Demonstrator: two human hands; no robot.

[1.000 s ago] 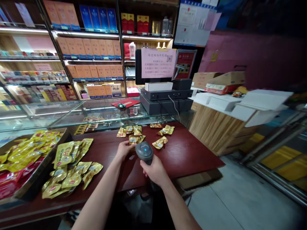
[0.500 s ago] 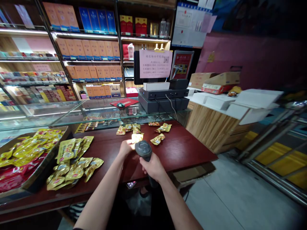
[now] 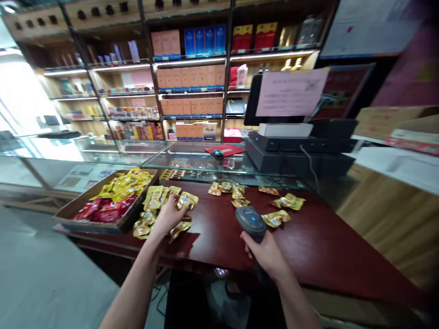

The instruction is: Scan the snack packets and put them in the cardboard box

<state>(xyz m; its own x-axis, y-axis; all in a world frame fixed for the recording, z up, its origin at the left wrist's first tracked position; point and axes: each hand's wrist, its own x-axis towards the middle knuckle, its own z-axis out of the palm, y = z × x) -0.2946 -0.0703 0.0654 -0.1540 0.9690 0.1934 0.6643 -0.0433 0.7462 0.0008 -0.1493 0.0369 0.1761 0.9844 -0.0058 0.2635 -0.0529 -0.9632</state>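
My left hand (image 3: 170, 214) is over the pile of gold packets (image 3: 146, 225) at the left of the dark red table (image 3: 219, 228). Its fingers and thumb close on a gold packet (image 3: 187, 200) at the pile's right side. My right hand (image 3: 265, 251) is wrapped round the handle of a black handheld scanner (image 3: 251, 220), whose head shows a small blue light. Behind the scanner lies a cluster of small gold packets (image 3: 238, 191). More packets, one of them (image 3: 275, 218) just right of the scanner head, lie apart on the table.
A cardboard tray (image 3: 120, 224) of yellow and red packets stands at the left. Behind the table are a glass counter (image 3: 192, 157), a monitor with a pink sheet (image 3: 291, 93) and a black cash drawer (image 3: 295, 160). White boxes stand at the right.
The view has turned left. My left hand has left the packet by the scanner, now in the middle cluster, and moved left to the pile. My right hand still holds the scanner.
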